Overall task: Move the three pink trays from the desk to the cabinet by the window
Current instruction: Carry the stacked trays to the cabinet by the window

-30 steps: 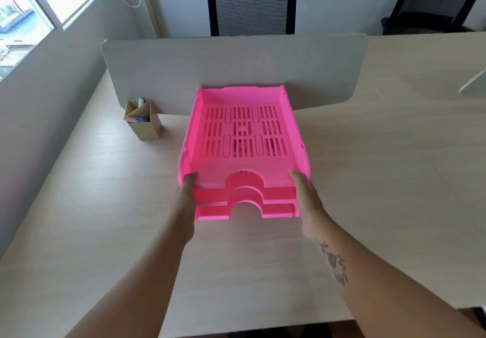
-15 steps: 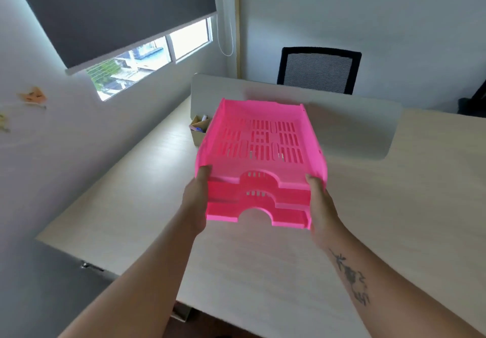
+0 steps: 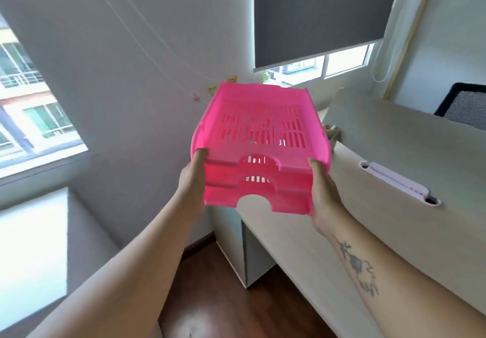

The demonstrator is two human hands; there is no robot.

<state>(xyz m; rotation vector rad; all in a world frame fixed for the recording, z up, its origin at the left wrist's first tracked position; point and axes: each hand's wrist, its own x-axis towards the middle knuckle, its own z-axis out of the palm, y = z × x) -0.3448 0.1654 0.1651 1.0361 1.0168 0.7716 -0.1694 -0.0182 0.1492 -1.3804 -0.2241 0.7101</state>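
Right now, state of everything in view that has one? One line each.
pink trays: three stacked, lifted off the desk, held level in the air
left hand: gripping the stack's left side
right hand: gripping the stack's right side
roller blind: pulled most of the way down, strip of window uncovered below
desk: trays no longer on it
office chair: behind the desk divider, unoccupied

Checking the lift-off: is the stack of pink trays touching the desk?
Apart. In the head view the stack of pink trays hangs in the air between the left hand and right hand, beyond the desk edge.
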